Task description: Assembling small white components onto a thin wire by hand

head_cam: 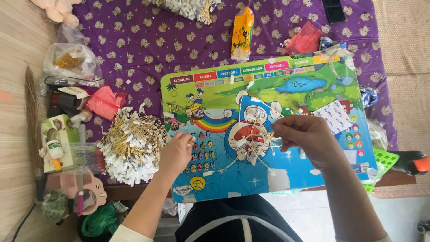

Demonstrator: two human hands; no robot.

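While the right hand is pinched shut on a loose bunch of thin strings with white tags, the left hand is closed around one more tagged string at its fingertips. Both hands hover over a colourful cartoon board lying on the surface. Just left of the left hand sits a big pile of tagged strings. Beyond the hands, an orange packet rests on a purple cloth.
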